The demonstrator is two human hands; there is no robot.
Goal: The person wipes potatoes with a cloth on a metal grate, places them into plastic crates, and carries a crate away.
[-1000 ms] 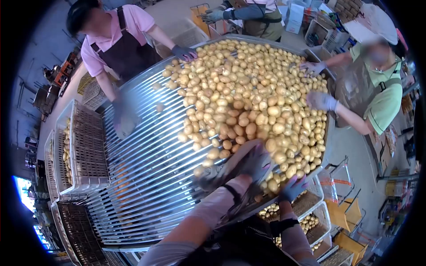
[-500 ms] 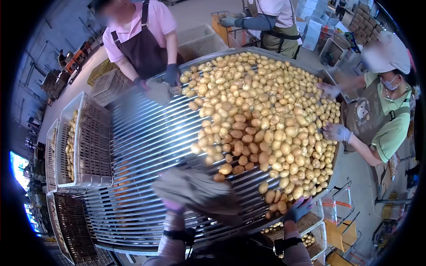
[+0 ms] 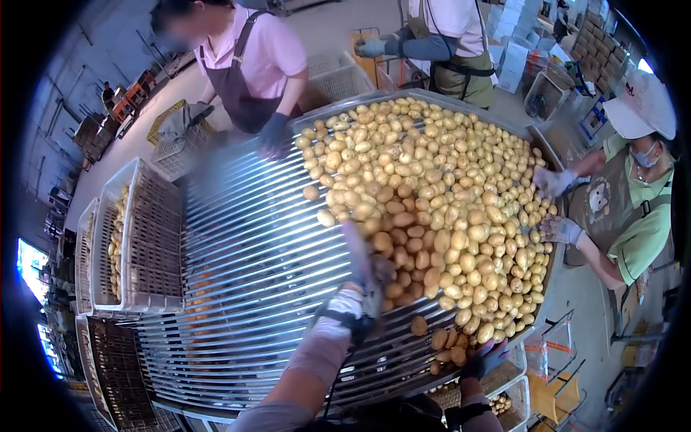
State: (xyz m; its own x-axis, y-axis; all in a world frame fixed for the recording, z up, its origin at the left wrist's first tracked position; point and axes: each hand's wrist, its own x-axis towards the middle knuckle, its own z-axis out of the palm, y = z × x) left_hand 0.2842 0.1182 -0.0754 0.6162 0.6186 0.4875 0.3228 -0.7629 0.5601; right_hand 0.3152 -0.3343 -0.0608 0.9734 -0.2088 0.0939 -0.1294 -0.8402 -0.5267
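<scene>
Potatoes point(image 3: 461, 209) lie heaped over the right half of a slatted metal table point(image 3: 245, 237); a patch of browner potatoes point(image 3: 410, 245) is in the middle of the heap. My left hand point(image 3: 363, 263), in a glove and blurred by motion, reaches to the left edge of the browner potatoes; its fingers are smeared and any hold is unclear. My right hand point(image 3: 486, 358), gloved with fingers apart, rests at the near right rim beside several brown potatoes point(image 3: 450, 347). It holds nothing.
Crates point(image 3: 151, 237) stand along the table's left side, one with potatoes inside. A co-worker in pink point(image 3: 266, 57) holds a grey cloth point(image 3: 176, 122) beyond the far edge. Another co-worker point(image 3: 640, 201) has both hands at the heap's right edge. More crates point(image 3: 515, 389) are below my right hand.
The grey cloth in my left hand is gone from it, and that hand has moved up and right to the potatoes. The pink-clad co-worker's cloth has moved off the table to the left.
</scene>
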